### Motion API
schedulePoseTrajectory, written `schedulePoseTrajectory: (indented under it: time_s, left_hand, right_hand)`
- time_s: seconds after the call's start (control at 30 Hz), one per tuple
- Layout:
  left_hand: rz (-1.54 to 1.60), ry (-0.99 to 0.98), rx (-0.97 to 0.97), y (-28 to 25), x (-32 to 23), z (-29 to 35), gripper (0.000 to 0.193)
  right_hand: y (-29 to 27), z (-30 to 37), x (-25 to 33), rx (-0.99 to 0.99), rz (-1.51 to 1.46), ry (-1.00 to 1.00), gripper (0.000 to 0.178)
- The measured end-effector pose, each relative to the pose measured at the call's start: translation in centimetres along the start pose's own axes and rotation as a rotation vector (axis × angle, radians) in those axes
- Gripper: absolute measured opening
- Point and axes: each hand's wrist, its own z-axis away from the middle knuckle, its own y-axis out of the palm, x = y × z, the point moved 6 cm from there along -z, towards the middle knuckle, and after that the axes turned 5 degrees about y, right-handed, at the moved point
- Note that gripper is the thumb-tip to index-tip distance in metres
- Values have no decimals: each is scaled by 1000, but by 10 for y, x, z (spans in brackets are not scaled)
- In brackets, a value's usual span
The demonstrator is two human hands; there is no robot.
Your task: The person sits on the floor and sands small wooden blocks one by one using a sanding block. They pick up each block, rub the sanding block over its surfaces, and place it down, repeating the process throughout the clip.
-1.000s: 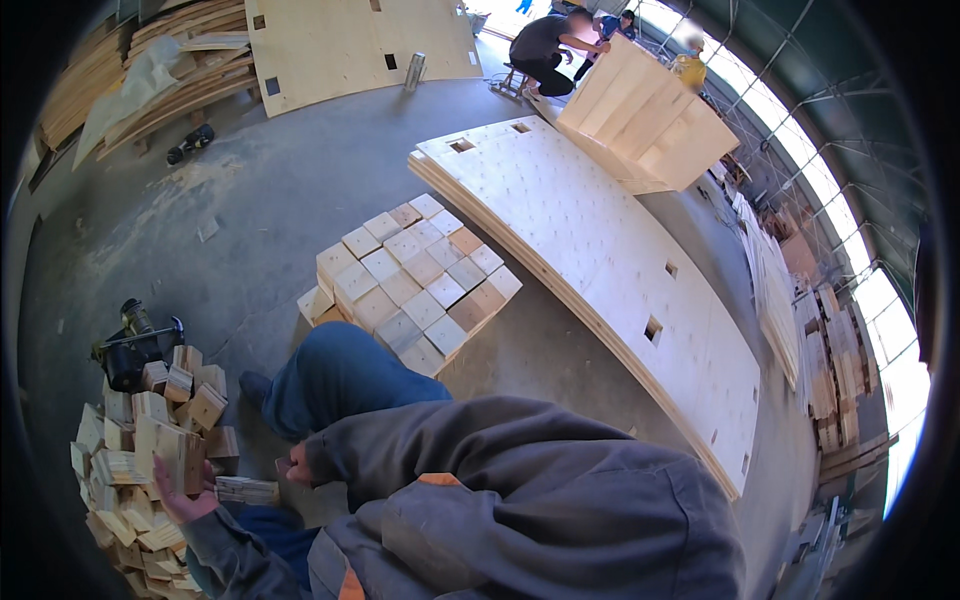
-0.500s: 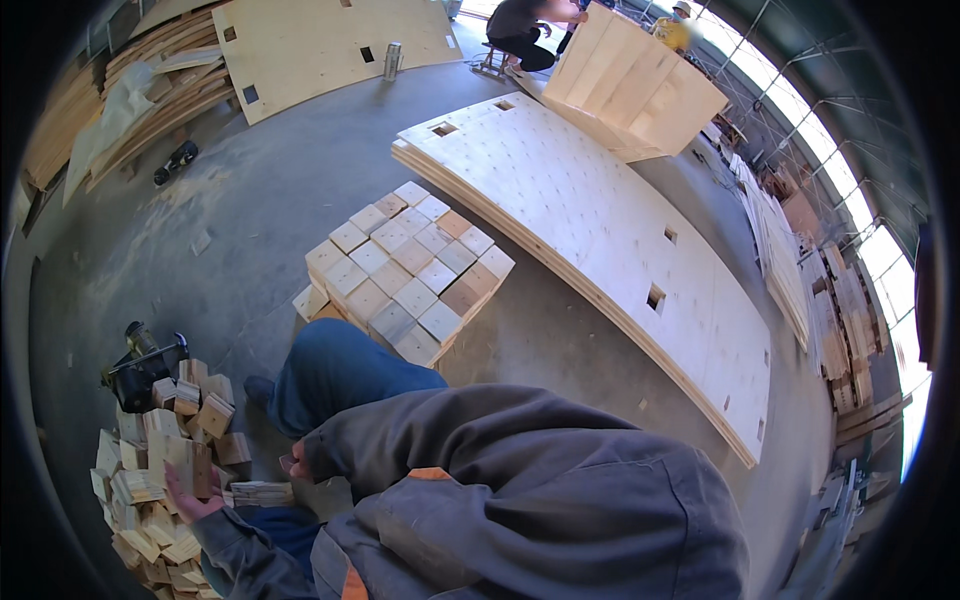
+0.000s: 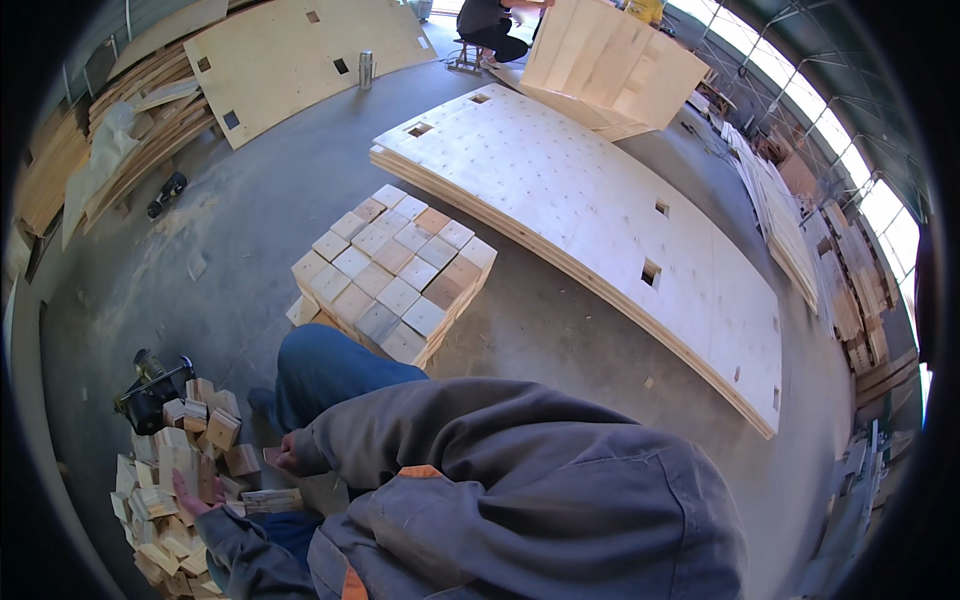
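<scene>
My left hand point(image 3: 194, 498) is at the lower left, its fingers against a pale wooden block point(image 3: 179, 462) that stands upright in its grip. Around and below it lies a loose heap of wooden offcuts point(image 3: 152, 503). My right hand point(image 3: 288, 455) is just right of the heap, beside my knee, partly covered by its grey sleeve. Its fingers are curled, and a small thing at their tips is too small to name. In front of my knee stands a neat stack of square-ended wooden blocks point(image 3: 392, 265).
A black power tool point(image 3: 148, 400) lies behind the heap, and a drill point(image 3: 167, 194) farther off. Large plywood panels point(image 3: 590, 215) with square holes fill the centre right. A metal flask point(image 3: 366, 70) stands by another panel point(image 3: 290, 65). A person point(image 3: 490, 30) sits near a wooden box point(image 3: 610, 70).
The view has shifted a little, moving the floor things within the picture. My left hand stays on the wooden block, and my right hand remains curled beside my knee.
</scene>
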Motion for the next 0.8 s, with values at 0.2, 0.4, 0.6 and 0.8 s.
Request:
schedulePoseTrajectory:
  time_s: [0.2, 0.4, 0.6, 0.8]
  left_hand:
    - [-5, 54, 81, -8, 1, -8, 63]
    - [-8, 76, -54, 0, 4, 7, 62]
    - [19, 61, 15, -16, 4, 4, 65]
    - [22, 109, -74, 1, 4, 32, 66]
  right_hand:
    - [-14, 24, 13, 61, -47, 5, 39]
    - [-21, 15, 6, 18, 108, -62, 44]
    - [-27, 75, 41, 21, 53, -18, 44]
    - [-13, 75, 49, 109, 221, -3, 46]
